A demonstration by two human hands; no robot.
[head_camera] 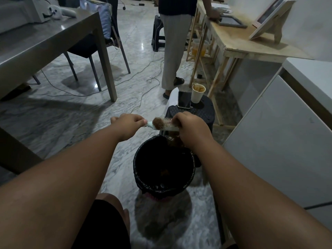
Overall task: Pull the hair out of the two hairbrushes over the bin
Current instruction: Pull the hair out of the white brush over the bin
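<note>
A pale green hairbrush (166,127) is held level just beyond the far rim of the bin (164,190), which has a black liner. My left hand (128,124) grips the brush's handle. A brown clump of hair (158,123) sits on the bristles near the handle end. My right hand (190,126) is closed over the other end of the brush head, fingers pinched at the bristles. Brown hair (175,140) hangs below that hand over the bin. A second hairbrush is not in view.
A black stool (201,114) behind the bin carries a phone (184,99) and a paper cup (197,93). A person (173,42) stands beyond it by a wooden table (239,40). A grey table (45,45) and a chair are at left, cables cross the floor, and a white cabinet (280,137) is at right.
</note>
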